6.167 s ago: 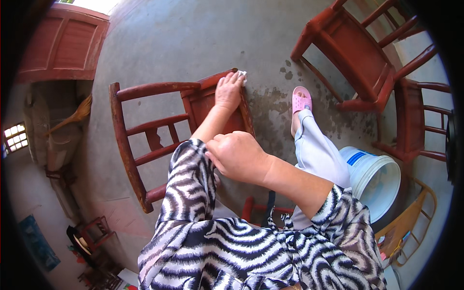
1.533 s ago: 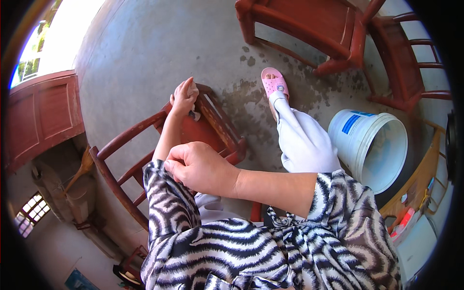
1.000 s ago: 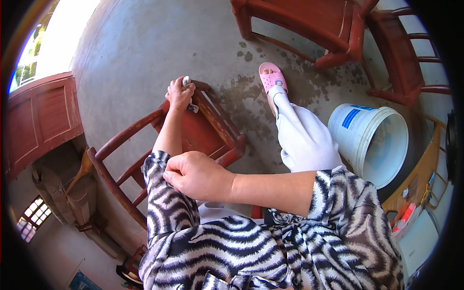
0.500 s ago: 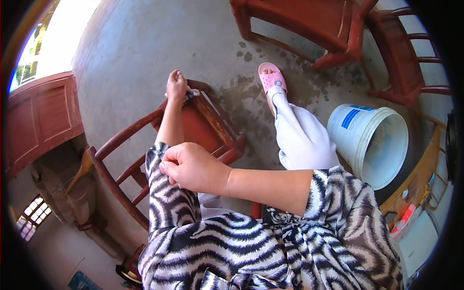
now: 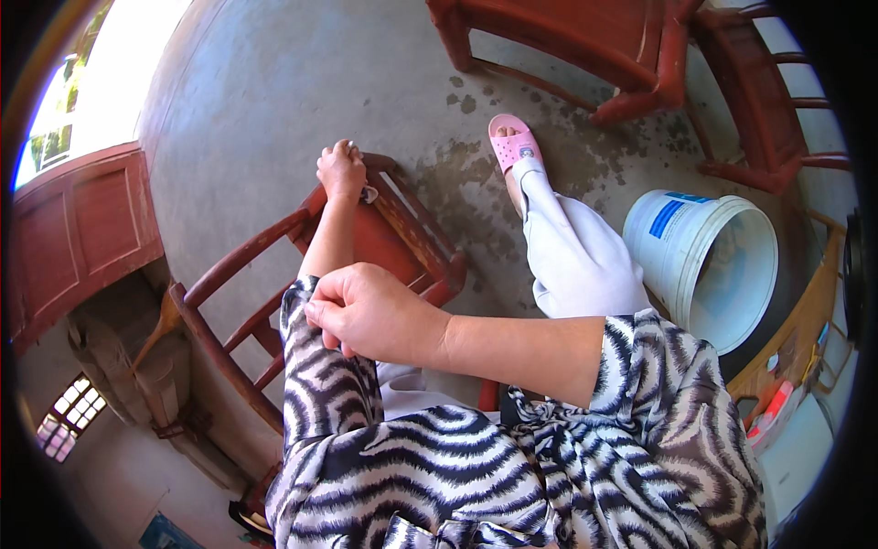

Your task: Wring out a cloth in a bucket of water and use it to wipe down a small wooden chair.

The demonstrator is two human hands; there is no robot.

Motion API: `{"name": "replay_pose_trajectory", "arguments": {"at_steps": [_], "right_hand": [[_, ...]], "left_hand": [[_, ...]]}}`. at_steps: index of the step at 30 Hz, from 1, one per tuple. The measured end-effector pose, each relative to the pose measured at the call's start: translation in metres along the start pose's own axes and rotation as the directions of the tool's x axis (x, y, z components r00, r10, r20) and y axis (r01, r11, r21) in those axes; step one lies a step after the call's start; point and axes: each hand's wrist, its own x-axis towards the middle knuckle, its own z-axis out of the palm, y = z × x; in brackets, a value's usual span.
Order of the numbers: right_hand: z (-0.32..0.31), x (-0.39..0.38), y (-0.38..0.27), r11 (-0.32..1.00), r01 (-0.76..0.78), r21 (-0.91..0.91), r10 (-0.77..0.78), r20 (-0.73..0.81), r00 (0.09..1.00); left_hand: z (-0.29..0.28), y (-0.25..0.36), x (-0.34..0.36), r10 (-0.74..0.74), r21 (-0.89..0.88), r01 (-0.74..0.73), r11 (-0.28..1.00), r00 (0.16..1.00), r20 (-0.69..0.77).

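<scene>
My left hand (image 5: 341, 172) is at the front corner of a red wooden chair (image 5: 384, 240). Its fingers are closed around a crumpled pale cloth (image 5: 369, 194), of which only small bits show beside the hand. My right hand (image 5: 370, 309) lies across my left upper arm, fingers curled with the thumb against them. It grips the black-and-white patterned left sleeve (image 5: 320, 380) near its cuff; the fingertips are partly hidden.
Two more red wooden chairs (image 5: 567, 41) stand at the far right. A white bucket (image 5: 672, 233) lies tilted by my right leg. My foot in a pink slipper (image 5: 514, 142) rests on the concrete floor, among wet patches. Red wooden panels (image 5: 82, 238) are at the left.
My left hand has shifted slightly along the chair's corner and turned, with the cloth still in it. My right hand stays at the sleeve. The view has moved a little.
</scene>
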Motion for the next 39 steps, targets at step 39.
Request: {"name": "replay_pose_trajectory", "arguments": {"at_steps": [39], "right_hand": [[0.022,-0.003,0.015,0.895,0.23,-0.382,-0.268,-0.048,0.962]], "left_hand": [[0.007,-0.037,-0.013,0.093,-0.391,-0.155,0.907,0.981,-0.172]]}}
